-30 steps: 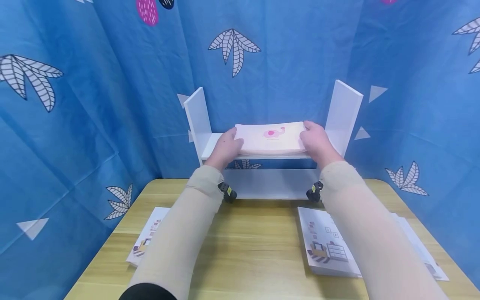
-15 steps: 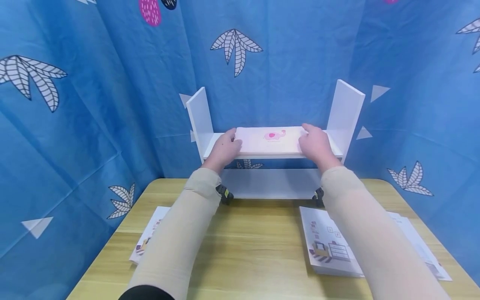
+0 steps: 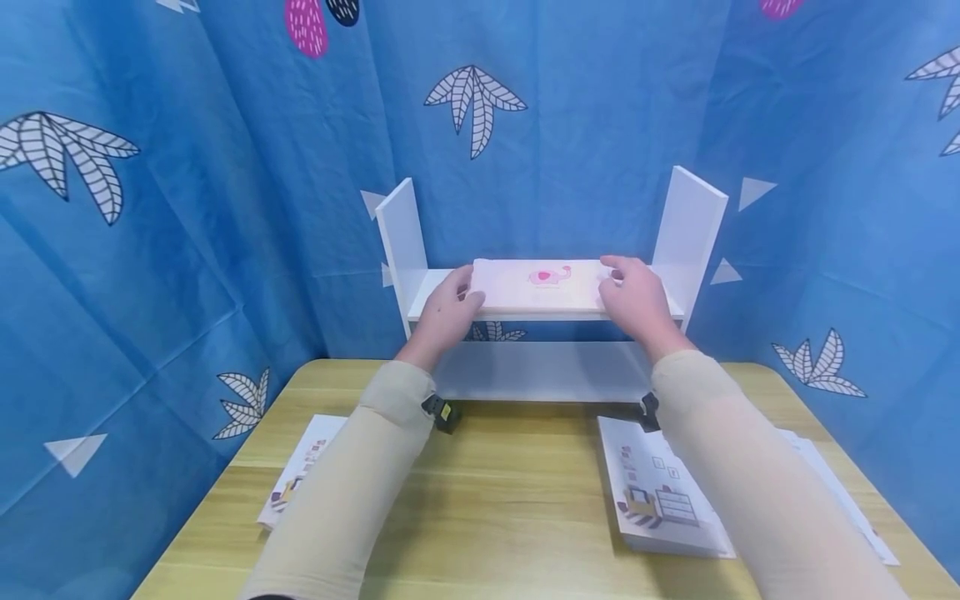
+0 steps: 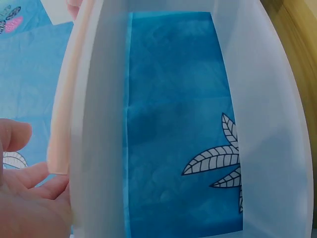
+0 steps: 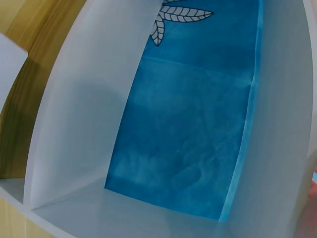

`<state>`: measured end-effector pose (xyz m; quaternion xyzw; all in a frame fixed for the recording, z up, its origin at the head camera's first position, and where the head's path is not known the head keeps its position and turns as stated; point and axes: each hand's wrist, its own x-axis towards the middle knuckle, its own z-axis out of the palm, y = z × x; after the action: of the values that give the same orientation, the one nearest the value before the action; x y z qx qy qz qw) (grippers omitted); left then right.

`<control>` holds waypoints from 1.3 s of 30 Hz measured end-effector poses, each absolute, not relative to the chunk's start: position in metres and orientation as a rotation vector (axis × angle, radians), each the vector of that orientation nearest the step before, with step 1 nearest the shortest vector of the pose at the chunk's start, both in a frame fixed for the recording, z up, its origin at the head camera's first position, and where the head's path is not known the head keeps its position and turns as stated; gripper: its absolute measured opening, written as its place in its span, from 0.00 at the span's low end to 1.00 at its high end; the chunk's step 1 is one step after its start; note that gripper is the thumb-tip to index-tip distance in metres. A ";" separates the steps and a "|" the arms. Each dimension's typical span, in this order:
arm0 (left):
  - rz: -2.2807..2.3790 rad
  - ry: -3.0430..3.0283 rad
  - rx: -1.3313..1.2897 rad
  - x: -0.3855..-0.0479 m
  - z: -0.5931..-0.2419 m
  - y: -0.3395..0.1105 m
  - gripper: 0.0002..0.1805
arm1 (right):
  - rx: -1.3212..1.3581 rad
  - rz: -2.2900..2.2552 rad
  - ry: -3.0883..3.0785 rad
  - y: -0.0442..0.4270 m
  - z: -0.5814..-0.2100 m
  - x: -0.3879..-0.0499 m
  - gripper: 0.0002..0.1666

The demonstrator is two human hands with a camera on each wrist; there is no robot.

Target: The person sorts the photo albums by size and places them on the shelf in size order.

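A flat white-and-pink item with a pink elephant print (image 3: 540,287) lies on the upper board of a white shelf (image 3: 401,237). At its left end is my left hand (image 3: 444,315), fingers relaxed and spread; in the left wrist view the thumb stands apart from the item's edge (image 4: 60,144) while the fingertips lie close to it. My right hand (image 3: 637,302) is beside the right end, with thumb and index finger parted. Only a sliver of that hand shows at the edge of the right wrist view.
On the wooden table (image 3: 480,517), a stack of printed white sheets (image 3: 660,492) lies right of centre, with more sheets (image 3: 840,492) beyond the right sleeve. Another printed stack (image 3: 300,462) is at the left, partly behind the left sleeve. A blue patterned curtain (image 3: 562,125) hangs behind.
The elephant-print item has come down from a slightly raised, tilted position to lie flat on the upper board. Both hands have loosened their grip and drawn slightly apart.
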<state>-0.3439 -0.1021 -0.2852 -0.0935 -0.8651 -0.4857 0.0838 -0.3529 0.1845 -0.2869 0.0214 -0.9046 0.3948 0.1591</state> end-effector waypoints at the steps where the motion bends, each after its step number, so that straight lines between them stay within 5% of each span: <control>1: -1.457 -2.571 -0.284 -0.343 -0.286 -0.103 0.33 | 0.064 1.133 -2.579 0.185 -0.288 -0.352 0.31; 25: -1.525 -2.355 -0.346 -0.303 -0.311 -0.103 0.34 | 0.116 1.260 -2.419 0.205 -0.307 -0.297 0.30; 39: -1.668 -2.206 -0.409 -0.278 -0.355 -0.095 0.35 | -0.028 1.587 -2.382 0.241 -0.344 -0.252 0.30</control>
<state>-0.2783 -0.0946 -0.3547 -0.1441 -0.7773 -0.5878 0.1721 -0.2524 0.2411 -0.3435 -0.0096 -0.8241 0.5490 0.1393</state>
